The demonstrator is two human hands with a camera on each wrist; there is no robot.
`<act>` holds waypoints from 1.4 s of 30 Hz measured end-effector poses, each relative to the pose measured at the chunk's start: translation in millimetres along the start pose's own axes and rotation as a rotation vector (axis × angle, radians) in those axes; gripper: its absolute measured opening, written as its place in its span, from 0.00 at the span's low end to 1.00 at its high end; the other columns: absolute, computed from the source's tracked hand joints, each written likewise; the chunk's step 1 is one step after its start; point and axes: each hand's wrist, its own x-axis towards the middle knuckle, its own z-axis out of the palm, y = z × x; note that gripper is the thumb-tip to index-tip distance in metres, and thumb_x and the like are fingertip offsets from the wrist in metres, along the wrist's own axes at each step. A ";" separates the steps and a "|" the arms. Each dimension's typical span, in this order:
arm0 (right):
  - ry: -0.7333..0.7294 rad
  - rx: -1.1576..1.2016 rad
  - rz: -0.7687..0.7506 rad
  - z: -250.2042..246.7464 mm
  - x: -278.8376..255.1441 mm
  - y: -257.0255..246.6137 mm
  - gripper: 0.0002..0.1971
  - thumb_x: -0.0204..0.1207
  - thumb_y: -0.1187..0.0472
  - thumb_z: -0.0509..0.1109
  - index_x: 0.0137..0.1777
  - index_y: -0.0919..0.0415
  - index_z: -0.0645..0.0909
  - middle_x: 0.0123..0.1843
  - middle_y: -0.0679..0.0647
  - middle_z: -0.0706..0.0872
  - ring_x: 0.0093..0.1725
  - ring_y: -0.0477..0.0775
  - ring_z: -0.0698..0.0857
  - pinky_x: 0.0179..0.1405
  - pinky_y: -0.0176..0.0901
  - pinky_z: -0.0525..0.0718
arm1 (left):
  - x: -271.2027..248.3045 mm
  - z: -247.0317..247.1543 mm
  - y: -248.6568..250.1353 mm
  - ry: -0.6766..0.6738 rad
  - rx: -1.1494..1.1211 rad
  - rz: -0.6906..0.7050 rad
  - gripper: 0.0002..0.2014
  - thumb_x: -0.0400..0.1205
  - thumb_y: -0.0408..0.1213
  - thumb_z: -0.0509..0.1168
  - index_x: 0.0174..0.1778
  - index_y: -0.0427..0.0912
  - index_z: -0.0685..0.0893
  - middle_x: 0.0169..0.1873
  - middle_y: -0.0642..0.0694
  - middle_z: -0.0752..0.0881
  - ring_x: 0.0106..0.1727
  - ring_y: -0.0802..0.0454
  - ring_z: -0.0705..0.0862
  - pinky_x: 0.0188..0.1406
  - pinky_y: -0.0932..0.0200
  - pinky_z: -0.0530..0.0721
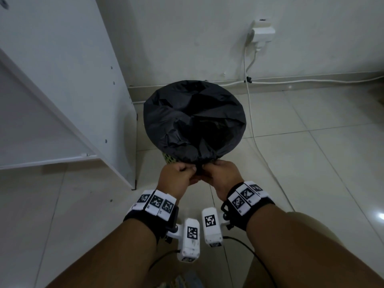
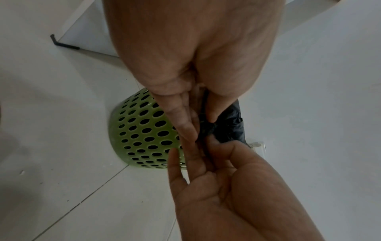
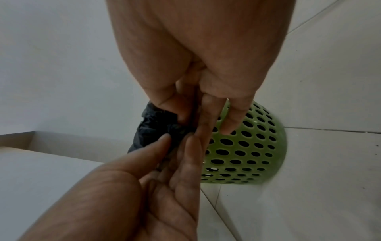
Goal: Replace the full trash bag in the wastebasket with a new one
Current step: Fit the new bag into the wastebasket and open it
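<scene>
A black trash bag (image 1: 193, 117) is stretched over the mouth of a green perforated wastebasket (image 1: 169, 160) standing on the tiled floor. At the near rim the bag's edge is gathered into a bunch. My left hand (image 1: 182, 173) and right hand (image 1: 214, 171) meet there, and each pinches that bunch between thumb and fingers. In the left wrist view the left hand (image 2: 201, 127) comes from above onto the bunched bag (image 2: 228, 128) beside the wastebasket (image 2: 142, 130), with the right hand (image 2: 206, 163) below. In the right wrist view the right hand (image 3: 191, 125) pinches the bag (image 3: 152, 128) next to the wastebasket (image 3: 243, 146), facing the left hand (image 3: 175, 154).
A white cabinet panel (image 1: 62, 90) stands close on the basket's left. Behind is a wall with a socket and plug (image 1: 261, 32). A white cable (image 1: 251, 121) runs down past the basket's right side onto the floor tiles (image 1: 311, 163).
</scene>
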 end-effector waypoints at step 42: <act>-0.125 -1.337 -0.916 -7.9 -0.4 -20.3 0.24 0.75 0.38 0.55 0.51 0.53 0.85 0.48 0.49 0.88 0.60 0.53 0.82 0.80 0.53 0.51 | 8.5 -35.9 -10.1 0.488 0.251 0.368 0.03 0.77 0.34 0.75 0.37 0.43 0.91 0.35 0.51 0.88 0.36 0.57 0.83 0.38 0.68 0.76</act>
